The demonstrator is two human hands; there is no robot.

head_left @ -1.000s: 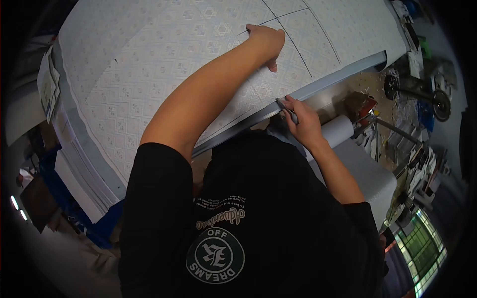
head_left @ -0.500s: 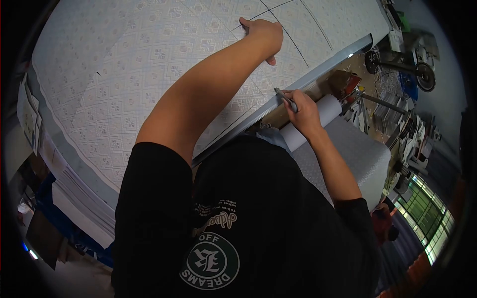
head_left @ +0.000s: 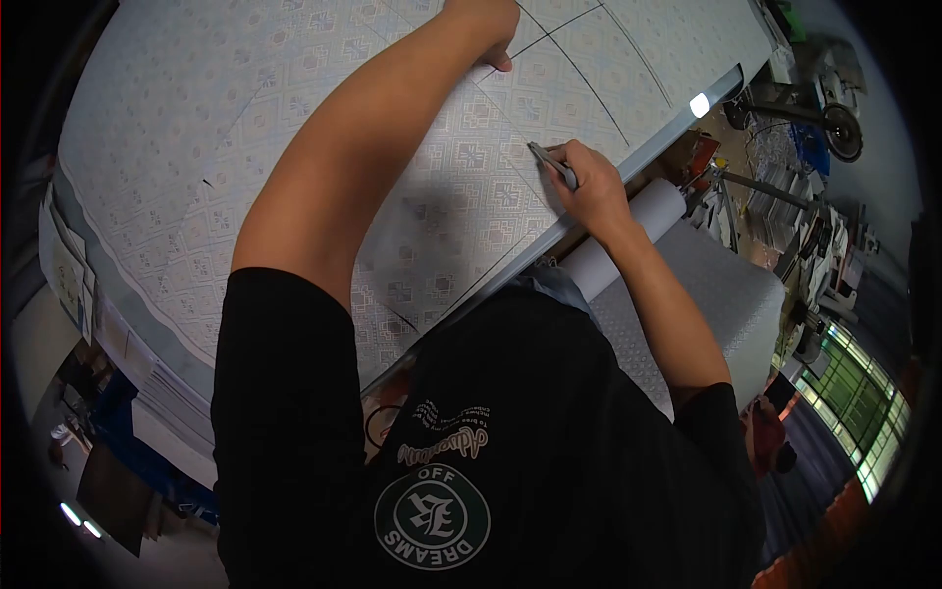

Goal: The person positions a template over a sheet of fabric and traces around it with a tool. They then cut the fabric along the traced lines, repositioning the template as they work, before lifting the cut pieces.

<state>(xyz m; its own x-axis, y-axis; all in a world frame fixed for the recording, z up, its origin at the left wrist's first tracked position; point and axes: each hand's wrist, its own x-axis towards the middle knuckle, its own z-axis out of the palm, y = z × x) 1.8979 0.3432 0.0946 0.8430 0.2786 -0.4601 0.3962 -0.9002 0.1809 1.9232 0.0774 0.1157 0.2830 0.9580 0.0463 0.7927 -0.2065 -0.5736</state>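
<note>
A patterned pale sheet [head_left: 471, 157] covers the work table, with dark lines across its upper right part. My left hand [head_left: 491, 27] lies on this sheet at the top edge of the view, one digit stretched out toward a dark line. Its other fingers are hidden by the hand or cut off by the frame. Nearer the table's front edge, my right hand [head_left: 594, 187] is closed around a slim grey pen-shaped tool [head_left: 555, 164]. The tool's tip points up and left, right at a faint slanting line on the sheet.
The metal table edge [head_left: 677, 126] runs along my front. Below it are a white roll [head_left: 655, 214] and grey textured material [head_left: 677, 285]. Stacked sheets [head_left: 775, 206] and a wheeled object [head_left: 839, 133] stand at the right. Another person [head_left: 770, 442] shows at the lower right.
My left hand has slid up and left along the sheet, partly out of frame. My right hand has moved the pen-shaped tool from the table edge further onto the sheet.
</note>
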